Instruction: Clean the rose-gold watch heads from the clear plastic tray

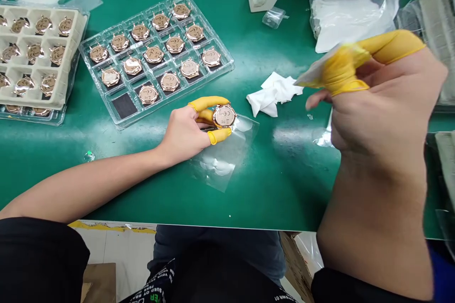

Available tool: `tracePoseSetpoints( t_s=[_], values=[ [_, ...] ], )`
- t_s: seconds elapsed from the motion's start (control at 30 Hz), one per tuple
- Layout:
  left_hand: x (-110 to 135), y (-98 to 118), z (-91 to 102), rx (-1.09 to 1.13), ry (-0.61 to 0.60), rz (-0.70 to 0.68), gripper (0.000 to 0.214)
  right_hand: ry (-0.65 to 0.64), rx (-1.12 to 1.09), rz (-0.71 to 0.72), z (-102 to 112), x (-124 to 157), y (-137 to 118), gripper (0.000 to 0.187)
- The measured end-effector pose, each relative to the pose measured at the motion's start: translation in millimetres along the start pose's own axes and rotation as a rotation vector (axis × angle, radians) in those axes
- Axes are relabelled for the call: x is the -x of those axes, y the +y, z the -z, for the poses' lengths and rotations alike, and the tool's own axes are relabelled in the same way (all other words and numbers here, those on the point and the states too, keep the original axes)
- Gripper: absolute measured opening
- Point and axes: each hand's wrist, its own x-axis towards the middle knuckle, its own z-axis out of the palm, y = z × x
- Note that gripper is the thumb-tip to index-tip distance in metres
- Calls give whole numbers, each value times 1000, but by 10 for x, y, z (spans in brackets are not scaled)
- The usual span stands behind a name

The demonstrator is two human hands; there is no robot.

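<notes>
Item: rose-gold watch case (pixel 224 116), gripped at its rim by left hand (pixel 183 132), over clear film sheet (pixel 216 165)
Handling: judged stiff, fairly dense metal; polished face likely slippery, easily marked; hold by edge
Hands: apart; right hand (pixel 377 104) blurred, apparently pinching film scrap (pixel 316 73) in yellow finger cots (pixel 341 71)
Around: clear blister tray (pixel 117 120) of cases near left hand; crumpled white tissue (pixel 273 94) between hands
</notes>
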Motion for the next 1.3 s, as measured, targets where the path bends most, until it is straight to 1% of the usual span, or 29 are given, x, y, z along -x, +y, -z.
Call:
tracePoseSetpoints(
  t_s=[0.07, 0.1, 0.17, 0.2, 0.23, 0.3, 0.33, 0.4, 0.47, 0.5, 0.6, 0.67, 0.8, 0.9, 0.97, 1.03, 1.1, 1.13, 1.17, 1.23, 1.3],
  values=[
    [5, -7, -2, -12, 6, 2, 56, -119, -174, -90, -82, 73, -45, 40],
    [9, -13, -1, -21, 11, -1, 56, -198, -210, -118, -145, 120, -53, 46],
    [15, -25, 2, -46, 20, -15, 55, -345, -211, -100, -295, 228, -47, 46],
    [18, -29, 5, -62, 23, -24, 56, -381, -184, -56, -370, 283, -39, 42],
    [21, -32, 8, -79, 25, -34, 56, -384, -147, -3, -438, 335, -28, 37],
    [27, -33, 14, -112, 24, -43, 57, -349, -68, 79, -543, 414, -3, 24],
    [31, -31, 16, -129, 22, -44, 56, -345, -40, 91, -577, 439, 11, 19],
    [39, -23, 21, -163, 20, -40, 56, -390, -18, 65, -613, 462, 41, 12],
    [46, -14, 25, -192, 15, -37, 56, -430, 4, 54, -622, 462, 69, 14],
    [48, -10, 26, -200, 13, -36, 55, -427, 16, 71, -623, 458, 81, 17],
    [44, 0, 27, -191, 11, -37, 54, -370, 43, 147, -627, 454, 102, 21],
    [35, 4, 25, -144, 5, -28, 54, -349, 43, 164, -628, 458, 106, 22],
    [21, -6, 17, -20, -29, 13, 57, -315, 24, 138, -620, 465, 121, 21],
    [17, -34, 20, 5, -31, 15, 59, -298, -9, 105, -626, 463, 175, 25],
    [14, -47, 24, -6, -30, 10, 60, -324, -60, 78, -638, 455, 229, 23],
    [10, -45, 26, -29, -23, 7, 60, -372, -117, 84, -641, 433, 276, 18],
    [4, -27, 22, -38, -4, 12, 60, -400, -120, 162, -623, 392, 295, 12],
    [2, -15, 19, -36, 6, 17, 60, -380, -92, 240, -606, 368, 292, 10],
    [0, -2, 14, -35, 16, 25, 59, -333, -48, 336, -586, 343, 282, 8],
    [-1, 19, 6, -38, 30, 37, 58, -177, 54, 550, -551, 305, 248, 10],
    [1, 29, 2, -50, 33, 41, 57, -40, 138, 703, -537, 297, 211, 15]
  ],
)
